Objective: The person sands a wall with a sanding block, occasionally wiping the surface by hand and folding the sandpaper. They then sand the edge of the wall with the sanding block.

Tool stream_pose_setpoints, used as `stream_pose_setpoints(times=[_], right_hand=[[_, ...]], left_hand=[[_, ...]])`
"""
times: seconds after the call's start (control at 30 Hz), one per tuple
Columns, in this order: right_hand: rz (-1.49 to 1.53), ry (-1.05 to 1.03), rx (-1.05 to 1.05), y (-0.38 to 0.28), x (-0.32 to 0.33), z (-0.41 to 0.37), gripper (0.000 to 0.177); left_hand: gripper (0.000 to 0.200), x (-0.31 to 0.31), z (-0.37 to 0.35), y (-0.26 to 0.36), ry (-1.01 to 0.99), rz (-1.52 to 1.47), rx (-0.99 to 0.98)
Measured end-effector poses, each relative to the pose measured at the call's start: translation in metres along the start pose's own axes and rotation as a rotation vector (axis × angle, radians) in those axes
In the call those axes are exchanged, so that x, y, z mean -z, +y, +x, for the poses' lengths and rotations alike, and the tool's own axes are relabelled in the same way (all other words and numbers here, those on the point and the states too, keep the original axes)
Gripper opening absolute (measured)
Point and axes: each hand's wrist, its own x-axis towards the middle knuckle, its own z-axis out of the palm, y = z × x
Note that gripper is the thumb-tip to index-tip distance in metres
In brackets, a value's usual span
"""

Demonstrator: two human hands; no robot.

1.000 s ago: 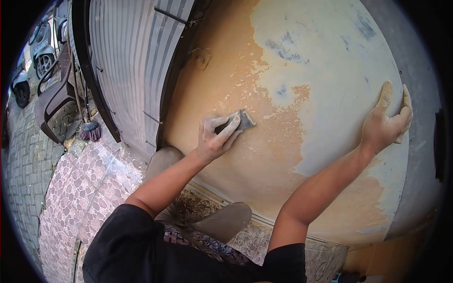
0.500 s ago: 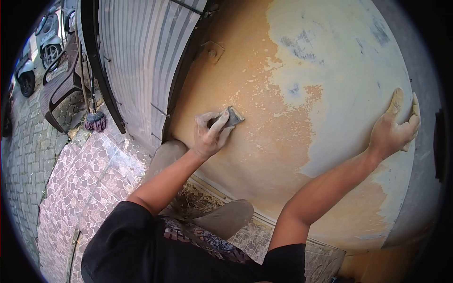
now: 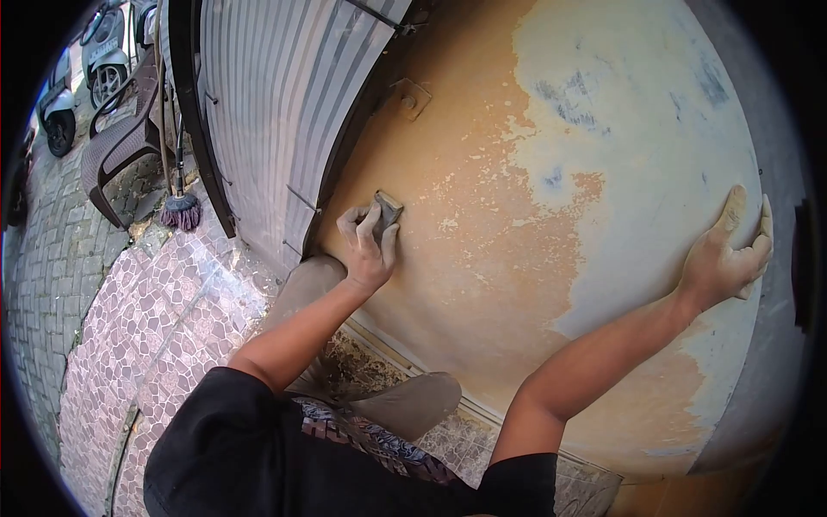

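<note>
A large curved panel (image 3: 482, 284) fills the middle and right, with bare orange-tan patches beside a pale, cream-grey coat marked by dark smudges. My left hand (image 3: 370, 252) is dusty and pinches a small folded piece of dark grey sandpaper (image 3: 388, 209) against the orange-tan side. My right hand (image 3: 724, 258) grips the panel's right edge, its thumb flat on the pale face and its fingers curling past the rim, where their tips are partly hidden.
A striped sheet in a dark frame (image 3: 267, 103) stands close to my left hand. Left of it are a mop (image 3: 180, 211), a brown wicker-look chair (image 3: 129, 151) and parked scooters (image 3: 108, 65). Patterned tiles (image 3: 155, 319) cover the floor beside my knees.
My left hand has slid left across the panel with the sandpaper, which is now turned more upright. My right hand keeps its hold on the edge. The view has shifted slightly.
</note>
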Motion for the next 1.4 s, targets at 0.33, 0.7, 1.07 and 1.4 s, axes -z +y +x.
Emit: stream_pose_setpoints(times=[0.33,0.7,1.07,1.4], right_hand=[[0.059,-0.029,-0.045,-0.004,0.003,0.001,0.061],[-0.018,-0.040,-0.004,-0.004,0.005,0.002,0.060],[-0.094,-0.006,0.031,-0.003,0.003,0.003,0.059],[0.065,0.004,-0.038,-0.008,0.004,-0.001,0.060]], left_hand=[[0.061,-0.029,0.095,0.073,0.049,-0.092,-0.135],[0.059,-0.011,0.041,0.062,-0.023,-0.037,0.075],[0.055,-0.008,-0.048,0.000,0.028,0.117,0.411],[0.052,-0.027,0.073,0.047,0.112,-0.142,0.001]])
